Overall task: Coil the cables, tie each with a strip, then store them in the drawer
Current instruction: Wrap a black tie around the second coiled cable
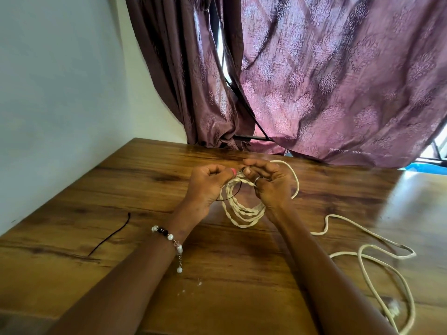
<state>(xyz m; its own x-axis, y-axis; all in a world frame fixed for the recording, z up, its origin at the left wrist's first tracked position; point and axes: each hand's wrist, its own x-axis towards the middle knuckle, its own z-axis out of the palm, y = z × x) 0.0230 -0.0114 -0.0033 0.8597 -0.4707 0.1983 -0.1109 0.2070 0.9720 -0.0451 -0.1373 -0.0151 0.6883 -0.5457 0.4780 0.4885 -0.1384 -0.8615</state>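
Left hand (208,182) and right hand (271,183), fingers curled together, pinch a thin black strip (228,198) (partly hidden) atop the coiled cable (244,215).

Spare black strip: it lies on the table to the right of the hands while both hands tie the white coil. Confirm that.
Not quite. In the head view the spare black strip lies to the left of the hands, not the right. The rest holds: left hand and right hand work at the top of the white coil, on the table.

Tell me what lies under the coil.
The wooden table lies under the white coil. Both hands, left and right, cover its top, hiding the tie there.
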